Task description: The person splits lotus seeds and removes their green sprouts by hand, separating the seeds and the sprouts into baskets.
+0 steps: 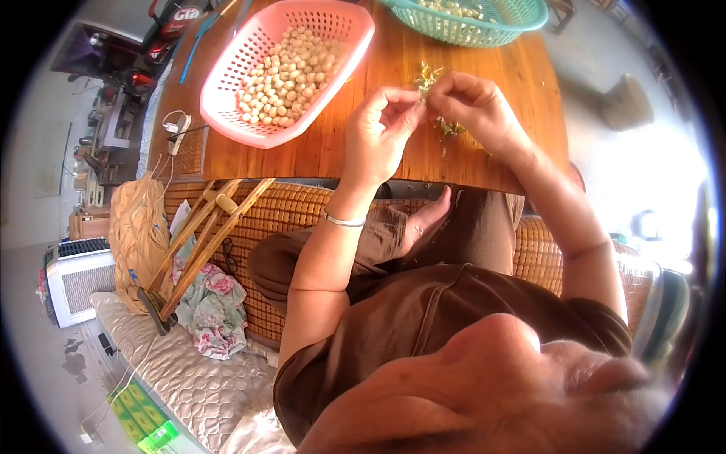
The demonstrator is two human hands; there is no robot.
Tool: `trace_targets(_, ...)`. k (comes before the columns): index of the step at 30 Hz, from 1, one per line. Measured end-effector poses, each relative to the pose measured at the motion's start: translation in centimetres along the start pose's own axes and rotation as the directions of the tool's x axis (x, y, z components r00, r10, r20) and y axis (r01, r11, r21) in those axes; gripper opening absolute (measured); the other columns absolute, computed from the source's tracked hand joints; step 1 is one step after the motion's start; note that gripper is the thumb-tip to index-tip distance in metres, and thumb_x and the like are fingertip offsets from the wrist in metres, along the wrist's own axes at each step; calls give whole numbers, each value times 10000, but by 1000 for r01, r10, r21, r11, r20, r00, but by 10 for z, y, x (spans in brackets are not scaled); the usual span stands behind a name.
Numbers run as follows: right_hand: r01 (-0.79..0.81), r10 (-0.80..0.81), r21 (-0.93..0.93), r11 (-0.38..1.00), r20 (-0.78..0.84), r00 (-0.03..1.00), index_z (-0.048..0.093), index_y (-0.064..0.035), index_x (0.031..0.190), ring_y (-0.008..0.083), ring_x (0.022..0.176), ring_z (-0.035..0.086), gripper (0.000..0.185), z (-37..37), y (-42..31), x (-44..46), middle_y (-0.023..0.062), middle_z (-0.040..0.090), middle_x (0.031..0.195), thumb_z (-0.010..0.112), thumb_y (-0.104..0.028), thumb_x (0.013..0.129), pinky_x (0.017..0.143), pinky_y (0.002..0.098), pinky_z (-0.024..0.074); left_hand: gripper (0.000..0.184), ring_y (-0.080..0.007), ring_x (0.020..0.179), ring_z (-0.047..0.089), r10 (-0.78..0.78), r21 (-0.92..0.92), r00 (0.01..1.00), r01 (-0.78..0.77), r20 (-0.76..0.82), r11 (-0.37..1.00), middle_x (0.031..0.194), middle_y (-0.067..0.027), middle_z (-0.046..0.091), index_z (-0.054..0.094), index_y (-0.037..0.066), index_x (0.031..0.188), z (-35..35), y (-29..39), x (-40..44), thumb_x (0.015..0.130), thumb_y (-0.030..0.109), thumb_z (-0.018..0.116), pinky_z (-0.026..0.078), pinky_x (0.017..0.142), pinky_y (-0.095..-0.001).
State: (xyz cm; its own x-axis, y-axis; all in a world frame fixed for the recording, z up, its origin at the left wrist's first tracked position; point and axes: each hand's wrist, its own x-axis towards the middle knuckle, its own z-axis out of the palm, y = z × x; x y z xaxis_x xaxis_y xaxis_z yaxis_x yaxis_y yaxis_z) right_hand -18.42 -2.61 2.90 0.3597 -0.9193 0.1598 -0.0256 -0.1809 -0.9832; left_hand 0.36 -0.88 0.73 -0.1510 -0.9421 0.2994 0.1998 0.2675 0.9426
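Observation:
Above the wooden table (318, 155), my left hand (384, 132) and my right hand (476, 113) meet, thumbs and fingertips pinched together. Whatever lies between the fingertips is too small to make out. Small green and yellowish plant scraps (428, 78) show just beyond the fingertips, and more scraps (451, 128) lie on the table below my right hand. To the left of my hands is a pink perforated basket (219, 113) holding many round pale pieces (287, 76). At the top, a green basket (469, 30) contains pale greenish pieces.
Wooden crutches (215, 246) lean by the table's left side, near a tan bag (136, 234) and flowered cloth (215, 310). A power strip (178, 135) with white cords lies at the table's left edge. A round stool (628, 102) stands on the right.

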Motion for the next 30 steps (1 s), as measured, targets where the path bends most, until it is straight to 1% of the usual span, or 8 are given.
trace_targets(6, -30, 30, 12, 999, 3, 1000, 660, -1, 1026, 63, 808, 634, 139, 3, -4, 0, 19, 693, 862, 633, -117, 953, 738, 226, 520, 102, -58, 799, 598, -35, -55, 999, 35, -11, 998, 894, -5, 658, 633, 17, 1009, -1, 1, -1, 920, 33, 680, 499, 729, -203)
trace_targets(10, 70, -75, -88, 994, -47, 996, 668, -3, 997, 64, 765, 636, 118, 7, 5, 0, 17, 698, 848, 650, -105, 941, 693, 229, 523, 114, -59, 800, 597, 3, -31, 1000, -4, -20, 1000, 884, -2, 651, 625, 22, 1005, -2, -3, -1, 909, 8, 685, 500, 721, -204)
trace_targets(14, 59, -77, -260, 964, -62, 995, 663, -12, 950, 56, 716, 629, 101, 4, 7, 0, 23, 694, 789, 670, -109, 925, 635, 236, 515, 119, -55, 793, 591, 114, 118, 993, -111, -13, 987, 902, -2, 632, 623, 24, 983, -2, -5, -1, 894, -21, 687, 494, 697, -198)
trace_targets(18, 65, -95, -298, 952, -87, 992, 646, -11, 913, 53, 679, 608, 99, 6, 3, -2, 27, 675, 740, 679, -104, 905, 610, 239, 500, 122, -45, 801, 586, 210, 222, 978, -208, 16, 953, 928, 6, 623, 624, 29, 981, -2, -7, -1, 893, -29, 686, 482, 683, -188)
trace_targets(22, 86, -114, -286, 954, -83, 990, 619, -3, 906, 53, 669, 582, 89, 6, 7, -1, 22, 641, 722, 658, -83, 896, 602, 241, 488, 102, -45, 783, 584, 194, 246, 980, -197, 35, 949, 917, 2, 632, 633, 23, 998, -3, -7, 0, 910, -6, 676, 480, 685, -185)
trace_targets(24, 79, -107, -281, 957, -88, 990, 610, -1, 908, 53, 670, 576, 88, 6, 8, -1, 19, 634, 725, 650, -79, 897, 601, 241, 484, 117, -63, 802, 616, 45, 188, 999, -47, 17, 981, 923, -19, 662, 630, 15, 1050, -3, -1, -2, 936, 26, 652, 496, 717, -195)
trace_targets(27, 83, -99, -202, 976, -72, 992, 600, 0, 927, 49, 692, 577, 97, 6, 5, -1, 15, 632, 752, 634, -90, 913, 611, 233, 482, 117, -101, 814, 644, -34, 46, 999, 33, 14, 998, 923, -51, 679, 619, -3, 1046, 0, 5, -2, 937, 27, 649, 521, 746, -232)
trace_targets(30, -56, 52, -222, 973, -24, 998, 575, -13, 953, 77, 791, 600, 70, 6, -7, -2, 23, 627, 836, 563, -81, 959, 710, 230, 497, 147, -112, 835, 650, -58, -82, 996, 63, 63, 995, 931, -62, 682, 607, -4, 1088, 0, 8, -2, 951, 41, 634, 527, 769, -242)
